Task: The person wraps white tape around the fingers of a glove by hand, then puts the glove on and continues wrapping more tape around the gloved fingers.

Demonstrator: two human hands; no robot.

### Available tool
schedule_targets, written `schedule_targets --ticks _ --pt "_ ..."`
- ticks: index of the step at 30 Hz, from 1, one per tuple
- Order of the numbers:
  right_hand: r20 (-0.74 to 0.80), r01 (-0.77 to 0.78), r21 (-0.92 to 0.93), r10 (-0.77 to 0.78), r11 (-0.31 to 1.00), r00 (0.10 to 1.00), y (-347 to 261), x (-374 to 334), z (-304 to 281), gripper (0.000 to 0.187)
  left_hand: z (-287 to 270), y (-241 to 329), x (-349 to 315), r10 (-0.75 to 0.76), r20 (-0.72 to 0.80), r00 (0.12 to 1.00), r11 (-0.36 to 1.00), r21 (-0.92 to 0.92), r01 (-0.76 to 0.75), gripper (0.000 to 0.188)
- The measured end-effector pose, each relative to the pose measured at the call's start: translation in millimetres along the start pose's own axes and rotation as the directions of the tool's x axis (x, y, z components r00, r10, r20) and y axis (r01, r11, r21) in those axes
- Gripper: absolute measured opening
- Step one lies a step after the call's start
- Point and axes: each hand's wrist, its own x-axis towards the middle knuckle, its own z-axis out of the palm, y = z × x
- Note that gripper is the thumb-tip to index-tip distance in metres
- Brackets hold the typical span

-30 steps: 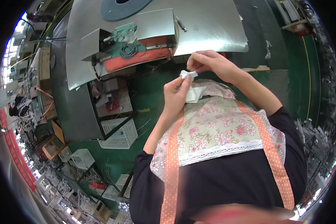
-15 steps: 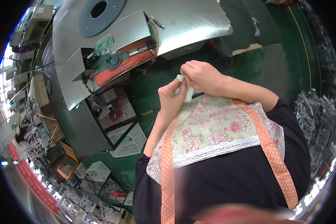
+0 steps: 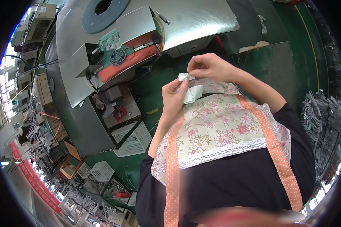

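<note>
A crumpled white tissue (image 3: 193,94) is in front of the apron, its upper end bunched up above my left hand (image 3: 173,97). The thumb and fingers of that hand are closed on it, and a folded part hangs down beside the palm. My right hand (image 3: 213,68) reaches in from the right with bent fingers, thumb and forefinger pinched at the tissue's bunched top. Whether anything is wrapped inside the tissue cannot be seen. Just below both hands lies the floral apron (image 3: 219,130) with orange dotted straps.
Ahead stands a metal-topped workbench (image 3: 201,19) with a grey round disc (image 3: 90,20), a recess holding a coiled grey cable (image 3: 118,56) and an orange-red pad (image 3: 127,66). White plastic baskets (image 3: 130,140) are on the green floor at left. Metal parts hang at right (image 3: 316,117).
My right hand has moved slightly up and away from my left, its fingers opening out from a tight grip. More of the tissue now shows between the hands. The view has shifted slightly.
</note>
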Motion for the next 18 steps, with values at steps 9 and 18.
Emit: schedule_targets --ticks 9,18 --pt "-0.113 0.152 -0.384 -0.209 0.911 0.971 -2 -7 25 0.009 4 -3 2 0.130 -0.053 0.990 0.984 0.133 -0.122 0.012" --pt "-0.211 -0.120 -0.116 0.094 0.986 0.973 30 9 -15 0.011 -5 8 -9 0.036 0.047 0.998 0.999 -0.032 -0.034 0.012"
